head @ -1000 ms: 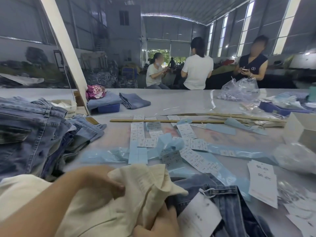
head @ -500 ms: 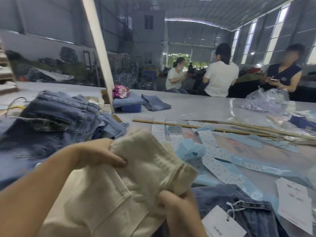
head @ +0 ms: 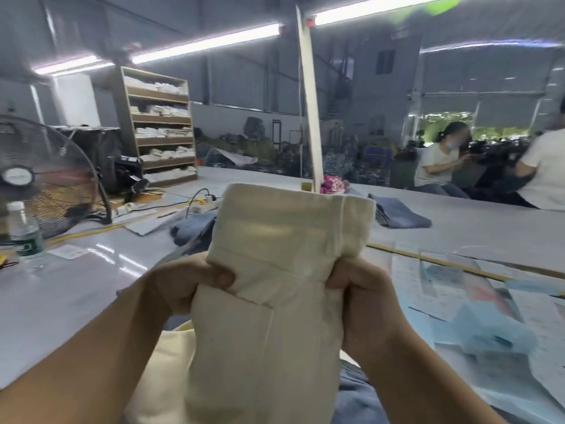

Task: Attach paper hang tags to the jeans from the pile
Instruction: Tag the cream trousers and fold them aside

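Gripping the cream trouser leg (head: pixel 275 286) from both sides, we hold it upright in front of us, its folded hem end topmost. Our left hand (head: pixel 183 283) has its fingers curled round the left edge of the fabric, thumb pressed onto the front; our right hand (head: pixel 363 289) is bunched tight on the right edge in the same way. More of the cream cloth hangs down below our forearms, over blue denim (head: pixel 360 396) lying near the front edge of the surface (head: pixel 91 270). To the right, sheets of printed labels (head: pixel 406 270) and pale blue plastic film (head: pixel 489 328) are spread on the surface, beside a thin wooden stick (head: pixel 440 261). Folded blue jeans (head: pixel 400 215) sit further back, behind the cloth. At the far left stand a floor fan (head: pixel 46 175) and a clear water bottle (head: pixel 24 231). A shelving unit (head: pixel 159 127) with folded pale garments stands beyond, and two seated people (head: pixel 440 160) are at the right.
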{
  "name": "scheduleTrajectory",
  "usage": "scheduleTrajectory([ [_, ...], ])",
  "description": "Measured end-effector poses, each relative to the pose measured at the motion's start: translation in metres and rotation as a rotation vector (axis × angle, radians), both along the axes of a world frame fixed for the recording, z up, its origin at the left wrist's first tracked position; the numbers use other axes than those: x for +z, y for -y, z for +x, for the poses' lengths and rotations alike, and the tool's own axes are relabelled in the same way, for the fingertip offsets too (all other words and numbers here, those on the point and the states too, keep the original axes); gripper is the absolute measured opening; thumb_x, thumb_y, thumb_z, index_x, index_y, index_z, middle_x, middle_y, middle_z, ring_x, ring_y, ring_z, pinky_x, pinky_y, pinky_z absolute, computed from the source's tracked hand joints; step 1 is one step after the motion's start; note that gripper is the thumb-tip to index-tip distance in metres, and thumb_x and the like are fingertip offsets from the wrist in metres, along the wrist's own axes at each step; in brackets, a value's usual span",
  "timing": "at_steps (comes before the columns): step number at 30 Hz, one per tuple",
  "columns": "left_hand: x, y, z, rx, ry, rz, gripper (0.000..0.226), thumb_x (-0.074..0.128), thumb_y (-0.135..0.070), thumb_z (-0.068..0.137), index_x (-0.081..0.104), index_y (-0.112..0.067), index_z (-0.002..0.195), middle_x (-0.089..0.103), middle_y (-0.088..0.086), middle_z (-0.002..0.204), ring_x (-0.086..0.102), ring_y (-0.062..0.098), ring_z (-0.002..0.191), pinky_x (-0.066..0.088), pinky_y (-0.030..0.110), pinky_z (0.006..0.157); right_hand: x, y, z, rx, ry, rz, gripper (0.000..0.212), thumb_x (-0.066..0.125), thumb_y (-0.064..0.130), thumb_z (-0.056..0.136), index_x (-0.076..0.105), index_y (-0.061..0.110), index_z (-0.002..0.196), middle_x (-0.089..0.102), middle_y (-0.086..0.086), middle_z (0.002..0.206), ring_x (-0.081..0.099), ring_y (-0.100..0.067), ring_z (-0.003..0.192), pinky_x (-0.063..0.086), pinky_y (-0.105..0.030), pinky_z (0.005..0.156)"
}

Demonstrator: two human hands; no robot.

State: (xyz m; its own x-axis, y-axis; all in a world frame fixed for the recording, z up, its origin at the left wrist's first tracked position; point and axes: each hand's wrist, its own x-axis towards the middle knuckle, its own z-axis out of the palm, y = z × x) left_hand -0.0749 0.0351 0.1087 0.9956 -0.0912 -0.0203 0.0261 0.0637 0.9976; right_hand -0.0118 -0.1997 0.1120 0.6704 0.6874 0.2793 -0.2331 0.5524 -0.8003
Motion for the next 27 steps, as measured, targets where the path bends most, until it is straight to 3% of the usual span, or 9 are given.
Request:
scheduleTrajectory([
  [2, 0.001, -0.007, -0.004, 0.101, 0.062, -0.025, 0.073, 0.101, -0.027, 0.011, 0.081, -0.007, 0.079, 0.076, 0.011, 0.078, 0.074, 0.021, 0.065, 0.057, 0.028, 0.053, 0.009, -0.012, 0.005, 0.049, -0.002, -0.003, 0.051, 0.043, 0.005, 0.053, 0.065, -0.003, 0.098, 0.066, -0.016, 0.079, 0.063, -0.031, 0.067, 0.054, -0.032, 0.059],
  [6, 0.013, -0.025, -0.005, 0.306, 0.118, -0.066, 0.073, 0.100, -0.027, 0.006, 0.081, -0.010, 0.075, 0.076, 0.012, 0.079, 0.073, 0.022, 0.064, 0.058, 0.029, 0.054, 0.025, -0.044, 0.011, 0.024, -0.004, -0.054, 0.066, 0.053, 0.019, 0.063, 0.057, -0.006, 0.123, 0.065, -0.022, 0.102, 0.063, -0.036, 0.087, 0.054, -0.039, 0.069],
  [10, 0.053, -0.045, 0.005, 0.436, 0.260, 0.065, 0.072, 0.098, -0.032, 0.001, 0.081, -0.016, 0.069, 0.077, 0.006, 0.078, 0.073, 0.017, 0.064, 0.056, 0.025, 0.051, 0.052, -0.077, 0.032, 0.034, 0.101, 0.137, 0.038, 0.050, 0.016, 0.070, 0.070, 0.003, 0.100, 0.071, -0.016, 0.088, 0.069, -0.030, 0.076, 0.058, -0.034, 0.063],
  [13, 0.088, -0.066, 0.027, 0.506, 0.422, 0.206, 0.044, 0.091, -0.012, 0.038, 0.082, -0.026, 0.078, 0.078, -0.002, 0.088, 0.074, 0.012, 0.077, 0.057, 0.022, 0.060, 0.073, -0.100, 0.065, 0.048, 0.136, 0.226, 0.031, 0.048, 0.012, 0.071, 0.077, 0.011, 0.081, 0.073, -0.012, 0.079, 0.071, -0.026, 0.070, 0.058, -0.033, 0.059],
  [15, 0.099, -0.083, 0.050, 0.590, 0.483, 0.385, 0.037, 0.080, -0.006, 0.054, 0.080, -0.027, 0.085, 0.077, -0.006, 0.093, 0.073, 0.009, 0.084, 0.056, 0.020, 0.065, 0.076, -0.116, 0.095, -0.004, 0.130, 0.138, 0.029, 0.048, 0.010, 0.069, 0.076, 0.011, 0.079, 0.071, -0.012, 0.079, 0.070, -0.027, 0.069, 0.059, -0.036, 0.061],
  [17, 0.090, -0.100, 0.080, 0.741, 0.465, 0.590, 0.037, 0.088, -0.009, 0.055, 0.076, -0.025, 0.087, 0.076, -0.012, 0.089, 0.071, 0.006, 0.083, 0.054, 0.017, 0.069, 0.062, -0.133, 0.127, -0.214, 0.187, -0.091, 0.022, 0.052, 0.001, 0.074, 0.070, 0.010, 0.084, 0.068, -0.015, 0.086, 0.067, -0.028, 0.077, 0.056, -0.038, 0.071],
  [21, 0.013, -0.123, 0.145, 0.928, 0.281, 0.892, 0.056, 0.093, -0.030, 0.060, 0.065, -0.023, 0.107, 0.072, -0.001, 0.098, 0.066, 0.018, 0.089, 0.050, 0.028, 0.072, -0.016, -0.161, 0.156, -0.451, 0.330, -0.578, 0.026, 0.075, 0.012, 0.079, 0.057, 0.020, 0.095, 0.066, 0.003, 0.088, 0.067, -0.003, 0.072, 0.056, -0.021, 0.063],
  [24, -0.054, -0.134, 0.171, 0.928, 0.073, 0.879, 0.093, 0.088, -0.053, 0.059, 0.045, -0.020, 0.135, 0.064, 0.005, 0.120, 0.062, 0.029, 0.110, 0.051, 0.042, 0.091, -0.081, -0.172, 0.151, -0.535, 0.556, -0.803, 0.062, 0.072, 0.031, 0.071, 0.038, 0.029, 0.123, 0.058, 0.004, 0.111, 0.060, -0.019, 0.100, 0.055, -0.043, 0.084],
  [27, -0.071, -0.137, 0.177, 0.917, 0.056, 0.795, 0.106, 0.080, -0.067, 0.050, 0.043, -0.020, 0.138, 0.059, 0.009, 0.129, 0.057, 0.031, 0.120, 0.048, 0.048, 0.100, -0.105, -0.177, 0.147, -0.583, 0.586, -0.801, 0.054, 0.065, 0.028, 0.079, 0.042, 0.024, 0.128, 0.056, 0.000, 0.117, 0.056, -0.022, 0.107, 0.051, -0.041, 0.088],
])
